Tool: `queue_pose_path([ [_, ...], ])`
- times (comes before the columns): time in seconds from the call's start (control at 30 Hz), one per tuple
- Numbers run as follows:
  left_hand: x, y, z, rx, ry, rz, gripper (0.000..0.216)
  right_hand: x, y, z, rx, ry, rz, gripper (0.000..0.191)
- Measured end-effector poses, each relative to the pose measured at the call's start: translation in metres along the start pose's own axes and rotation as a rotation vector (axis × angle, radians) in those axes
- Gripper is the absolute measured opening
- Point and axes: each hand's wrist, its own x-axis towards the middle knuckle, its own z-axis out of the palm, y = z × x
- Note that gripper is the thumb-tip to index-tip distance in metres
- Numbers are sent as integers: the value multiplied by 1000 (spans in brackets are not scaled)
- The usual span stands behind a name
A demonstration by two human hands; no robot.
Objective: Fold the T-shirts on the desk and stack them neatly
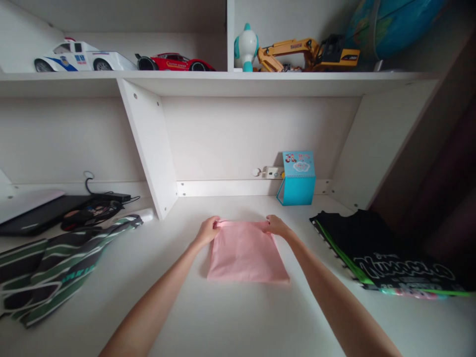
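A pink folded garment (246,253) lies in the middle of the white desk (238,317), roughly rectangular and wider at its near edge. My left hand (208,230) is closed on its far left corner, thumb and fingers pinching the cloth. At the far right corner, my right hand (277,225) grips the same edge in a pinch. Between the two hands the far edge runs nearly straight. Whether the garment is a shirt or something else cannot be made out.
A stack of folded shirts (386,248), black on top, lies at right. A striped green garment (70,267) is crumpled at left, near a black laptop (40,213) and cables. Behind stand a blue desk calendar (298,183) and a socket (273,172). Toys fill the shelf (260,85) above.
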Motion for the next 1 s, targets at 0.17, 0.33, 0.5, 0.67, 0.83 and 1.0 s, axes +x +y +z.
queue_pose_path([
  [0.17, 11, 27, -35, -148, -75, -15, 42, -5, -15, -35, 160, 98, -128, 19],
  [0.33, 9, 92, -98, -436, 35, 280, 31, -38, -37, -92, 267, 419, -360, 23],
  [0.5, -39, 101, -126, -108, -108, 430, 23, -118, -38, -96, 128, 448, -612, 12],
  [0.67, -75, 76, -112, 180, -501, 387, 35, -157, -20, -69, 74, -201, -569, 21],
  [0.83, -71, 80, -54, 254, -384, 450, 44, -110, -4, -37, 52, -22, -552, 35],
  [1.0, -52, 70, -3, 419, -385, 329, 40, -82, 9, -11, -185, 51, -408, 39],
])
